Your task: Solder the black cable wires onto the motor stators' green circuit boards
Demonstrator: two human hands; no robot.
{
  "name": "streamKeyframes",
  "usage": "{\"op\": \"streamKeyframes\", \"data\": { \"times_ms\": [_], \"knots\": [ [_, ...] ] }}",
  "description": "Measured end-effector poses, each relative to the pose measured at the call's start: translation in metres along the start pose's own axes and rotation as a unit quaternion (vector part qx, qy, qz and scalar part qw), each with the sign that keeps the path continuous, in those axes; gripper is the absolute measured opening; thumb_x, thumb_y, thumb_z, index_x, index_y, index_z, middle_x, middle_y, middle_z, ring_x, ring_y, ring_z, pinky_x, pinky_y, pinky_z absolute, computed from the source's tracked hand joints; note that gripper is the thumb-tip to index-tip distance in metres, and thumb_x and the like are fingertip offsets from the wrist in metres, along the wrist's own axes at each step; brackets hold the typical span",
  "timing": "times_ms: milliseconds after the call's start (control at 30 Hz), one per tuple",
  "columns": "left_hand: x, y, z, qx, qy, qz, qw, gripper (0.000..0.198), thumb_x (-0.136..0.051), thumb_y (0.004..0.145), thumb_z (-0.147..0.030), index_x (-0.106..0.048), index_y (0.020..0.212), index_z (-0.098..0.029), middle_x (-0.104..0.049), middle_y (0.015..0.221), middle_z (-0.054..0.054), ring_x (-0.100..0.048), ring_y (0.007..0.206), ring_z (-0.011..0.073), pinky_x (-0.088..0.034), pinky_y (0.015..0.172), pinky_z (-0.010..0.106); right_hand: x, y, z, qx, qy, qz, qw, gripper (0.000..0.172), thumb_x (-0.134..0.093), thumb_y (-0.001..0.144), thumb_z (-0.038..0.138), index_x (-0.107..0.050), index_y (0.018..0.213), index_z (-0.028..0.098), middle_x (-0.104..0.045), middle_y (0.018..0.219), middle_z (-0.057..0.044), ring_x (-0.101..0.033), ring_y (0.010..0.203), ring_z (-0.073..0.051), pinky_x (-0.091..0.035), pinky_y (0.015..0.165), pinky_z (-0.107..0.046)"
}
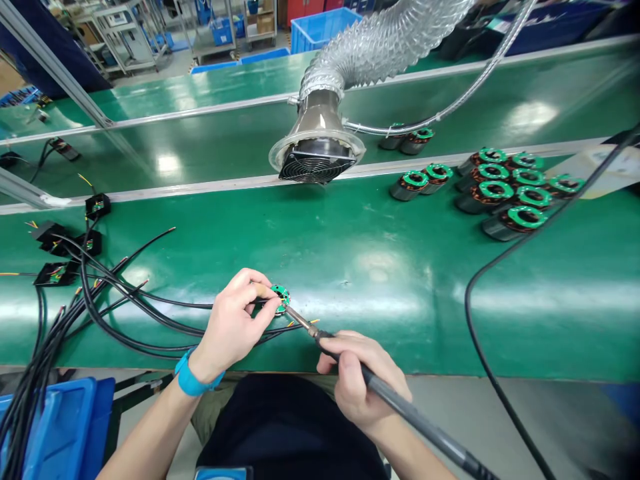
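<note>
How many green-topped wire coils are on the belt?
12 coils: two on the far lane right of the fan, two on the near lane, eight bunched at far right; more may be hidden there.

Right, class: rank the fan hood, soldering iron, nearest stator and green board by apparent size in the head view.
1. fan hood, bulkiest; the soldering iron is longer but thin and nearer, so unsure.
2. nearest stator.
3. green board, smallest, though closest.
</note>
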State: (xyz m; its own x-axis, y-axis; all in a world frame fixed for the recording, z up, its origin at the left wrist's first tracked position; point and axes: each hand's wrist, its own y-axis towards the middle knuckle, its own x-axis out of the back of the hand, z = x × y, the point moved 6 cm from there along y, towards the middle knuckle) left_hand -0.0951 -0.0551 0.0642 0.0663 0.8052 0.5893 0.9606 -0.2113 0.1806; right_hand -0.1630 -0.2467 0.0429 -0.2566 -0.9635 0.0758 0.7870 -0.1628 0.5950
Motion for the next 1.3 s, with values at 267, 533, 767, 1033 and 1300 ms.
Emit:
{"op": "streamKeyframes", "data": {
  "times_ms": [267,533,767,1033,1300],
  "knots": [
    [0.0,0.002,-0.002,0.004,-0.005,0.008,1.0,0.01,-0.07,0.095,-0.018,-0.074,0.087,-0.016,-0.064,0.101,0.004,-0.039,0.057,0.0046,-0.035,0.053,0.023,0.01,-0.012,-0.014,-0.067,0.013,-0.068,0.995,0.024,-0.05,0.103,0.017,-0.073,0.105,0.02,-0.065,0.063,0.003,-0.065,0.052,-0.018,-0.061,0.065,-0.037],
    [0.001,0.007,-0.003,0.008,-0.005,0.045,0.999,0.011,-0.07,0.095,-0.017,-0.073,0.085,-0.017,-0.064,0.1,0.003,-0.045,0.063,0.0062,-0.035,0.054,0.022,0.008,-0.019,-0.027,-0.132,0.023,-0.07,0.989,0.025,-0.052,0.105,0.03,-0.073,0.097,0.018,-0.065,0.065,0.0,-0.064,0.048,-0.017,-0.06,0.057,-0.034],
    [0.003,0.015,-0.006,0.036,-0.003,0.09,0.995,0.012,-0.069,0.094,-0.016,-0.074,0.083,-0.017,-0.063,0.097,0.002,-0.053,0.072,0.0078,-0.038,0.059,0.021,0.007,-0.017,-0.028,-0.148,0.011,-0.035,0.988,0.028,-0.05,0.108,0.03,-0.073,0.1,0.017,-0.063,0.062,0.001,-0.064,0.05,-0.017,-0.058,0.058,-0.032],
    [0.003,0.019,-0.003,0.078,-0.009,0.112,0.991,0.014,-0.07,0.092,-0.017,-0.074,0.079,-0.017,-0.064,0.097,0.002,-0.057,0.074,0.0088,-0.041,0.059,0.021,0.004,0.002,-0.015,-0.068,0.082,-0.014,0.994,0.025,-0.051,0.106,0.016,-0.074,0.099,0.019,-0.058,0.06,0.005,-0.056,0.048,-0.011,-0.049,0.058,-0.027],
    [0.003,0.019,-0.005,0.065,-0.002,0.111,0.992,0.014,-0.07,0.093,-0.019,-0.077,0.082,-0.018,-0.064,0.098,0.002,-0.057,0.072,0.0082,-0.042,0.059,0.021,0.004,-0.004,-0.034,-0.196,0.169,-0.033,0.965,0.028,-0.051,0.111,0.025,-0.075,0.099,0.02,-0.056,0.056,0.005,-0.052,0.042,-0.009,-0.039,0.044,-0.02]
  ]
}}
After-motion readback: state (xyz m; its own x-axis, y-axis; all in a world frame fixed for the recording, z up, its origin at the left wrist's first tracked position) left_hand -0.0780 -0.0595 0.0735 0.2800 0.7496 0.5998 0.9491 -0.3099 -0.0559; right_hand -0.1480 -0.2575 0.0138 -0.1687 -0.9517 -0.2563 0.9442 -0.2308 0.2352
